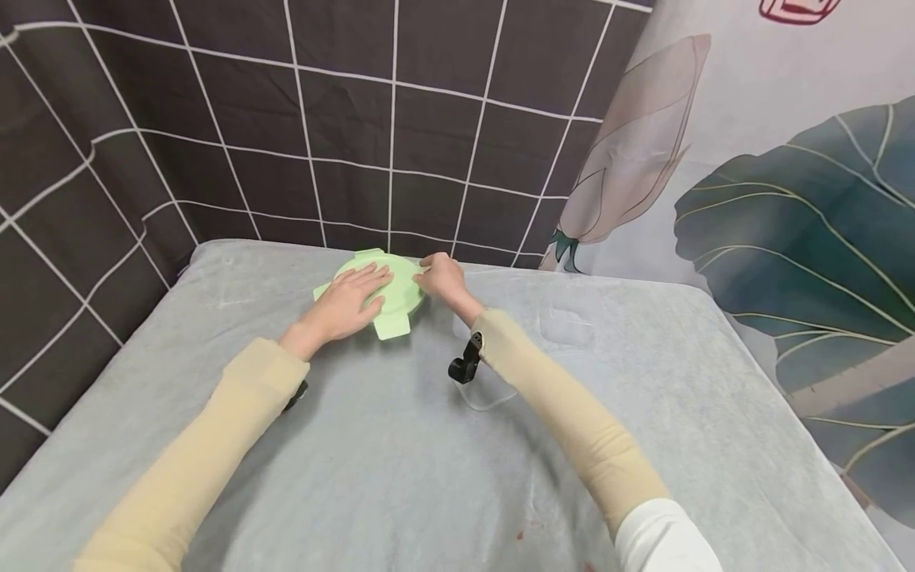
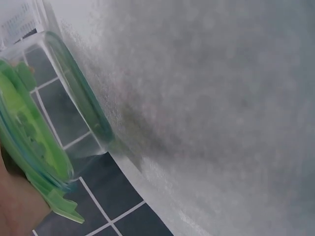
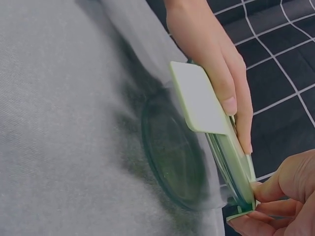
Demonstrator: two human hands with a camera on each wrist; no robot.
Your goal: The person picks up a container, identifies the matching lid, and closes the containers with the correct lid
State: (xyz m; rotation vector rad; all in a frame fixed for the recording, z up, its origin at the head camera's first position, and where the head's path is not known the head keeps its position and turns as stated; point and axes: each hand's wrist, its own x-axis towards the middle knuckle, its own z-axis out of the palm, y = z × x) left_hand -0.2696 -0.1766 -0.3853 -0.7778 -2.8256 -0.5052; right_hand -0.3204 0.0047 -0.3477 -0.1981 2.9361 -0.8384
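Note:
A round glass food container (image 3: 174,152) with a light green snap lid (image 1: 403,287) stands near the far edge of the table. My left hand (image 1: 345,305) lies across the top of the lid with its fingers extended. At the right side of the lid, my right hand (image 1: 443,280) pinches a locking flap (image 3: 241,215), thumb on the rim and fingers under the flap. Another flap (image 1: 392,326) sticks outward on the near side. In the left wrist view, the clear glass wall (image 2: 59,103) shows below the lid.
A grey cloth covers the table (image 1: 372,469). Behind it hangs a dark curtain with white grid lines (image 1: 343,119). A leaf-patterned curtain (image 1: 808,238) hangs on the right. Black wrist cameras (image 1: 466,361) are strapped at the cuffs.

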